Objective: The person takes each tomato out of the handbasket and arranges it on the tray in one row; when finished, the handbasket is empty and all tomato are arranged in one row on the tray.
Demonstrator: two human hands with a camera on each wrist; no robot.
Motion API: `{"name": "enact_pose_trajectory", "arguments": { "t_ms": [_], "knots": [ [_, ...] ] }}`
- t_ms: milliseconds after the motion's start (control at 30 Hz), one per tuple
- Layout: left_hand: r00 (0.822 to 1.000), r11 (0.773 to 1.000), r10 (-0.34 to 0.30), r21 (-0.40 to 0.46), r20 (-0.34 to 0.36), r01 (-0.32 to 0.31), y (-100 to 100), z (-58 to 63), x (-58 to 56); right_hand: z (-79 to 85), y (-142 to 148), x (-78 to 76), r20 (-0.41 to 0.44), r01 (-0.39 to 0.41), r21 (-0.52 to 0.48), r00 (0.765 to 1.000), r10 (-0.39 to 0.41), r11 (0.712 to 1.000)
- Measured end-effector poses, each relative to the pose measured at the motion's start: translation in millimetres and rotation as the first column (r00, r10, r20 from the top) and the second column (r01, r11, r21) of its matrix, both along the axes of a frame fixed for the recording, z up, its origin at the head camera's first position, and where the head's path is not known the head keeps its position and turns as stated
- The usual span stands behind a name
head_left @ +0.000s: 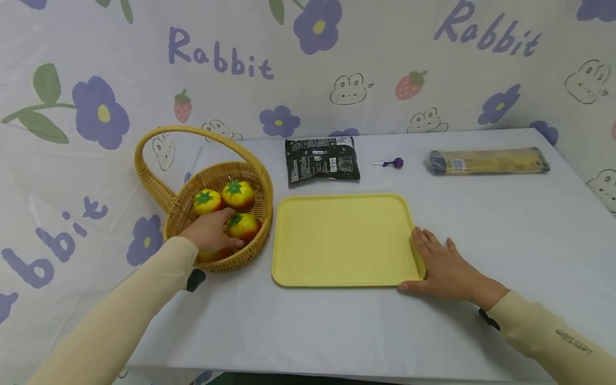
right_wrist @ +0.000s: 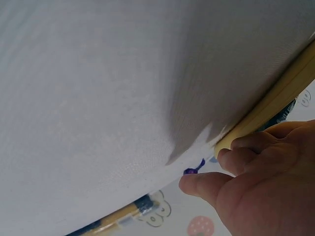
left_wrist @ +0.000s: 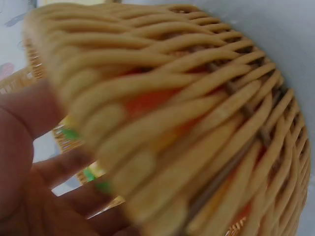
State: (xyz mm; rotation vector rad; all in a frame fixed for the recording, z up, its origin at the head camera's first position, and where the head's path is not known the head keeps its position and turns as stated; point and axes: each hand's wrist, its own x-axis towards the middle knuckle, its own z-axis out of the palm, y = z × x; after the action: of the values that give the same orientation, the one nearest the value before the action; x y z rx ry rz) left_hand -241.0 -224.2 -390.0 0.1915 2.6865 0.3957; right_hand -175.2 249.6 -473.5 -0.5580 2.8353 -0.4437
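My left hand [head_left: 209, 231] reaches into a yellow wicker basket [head_left: 263, 240], its thumb and fingers spread beside a yellow-red fruit [head_left: 245, 227] with a green leafy top, like a tomato. Two more such fruits, one smaller [head_left: 207, 201] and one larger [head_left: 238, 193], lie behind it; another is partly hidden under the hand. In the left wrist view the basket's wall [left_wrist: 162, 113] covers much of the fingers. My right hand [head_left: 445, 270] rests with straight fingers along the right edge of a yellow tray [head_left: 341, 240]; its thumb touches the near corner.
Behind the tray lie a black printed packet [head_left: 322, 160] and a purple-wrapped lollipop [head_left: 392, 163]. A long wrapped yellow package [head_left: 488, 162] lies at the back right. The basket's tall handle [head_left: 192, 130] arches over its far left side. A patterned cloth [head_left: 308, 69] hangs behind the table.
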Motion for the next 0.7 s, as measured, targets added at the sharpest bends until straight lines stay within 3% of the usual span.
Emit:
{"name": "enact_pose_trajectory", "arguments": {
  "t_ms": [300,533,633,700],
  "knots": [
    [0.999,0.999,0.044,0.01,-0.008,-0.044,8,-8.2,-7.8,-2.4,-1,-0.9,-0.005,-0.001,-0.01,1.0,0.001,1.0],
    [0.999,1.0,0.009,0.002,-0.052,-0.009,16,-11.3,-12.5,-1.2,3,0.1,-0.022,0.01,0.004,1.0,-0.01,1.0],
    [0.997,1.0,0.013,0.026,-0.082,-0.011,18,-4.5,-11.0,0.1,8,1.4,-0.024,0.014,-0.001,1.0,-0.014,1.0],
    [0.993,0.999,0.021,0.038,-0.116,-0.017,18,9.4,-5.2,0.9,10,2.1,-0.026,0.015,-0.009,1.0,-0.015,1.0]
  ]
}}
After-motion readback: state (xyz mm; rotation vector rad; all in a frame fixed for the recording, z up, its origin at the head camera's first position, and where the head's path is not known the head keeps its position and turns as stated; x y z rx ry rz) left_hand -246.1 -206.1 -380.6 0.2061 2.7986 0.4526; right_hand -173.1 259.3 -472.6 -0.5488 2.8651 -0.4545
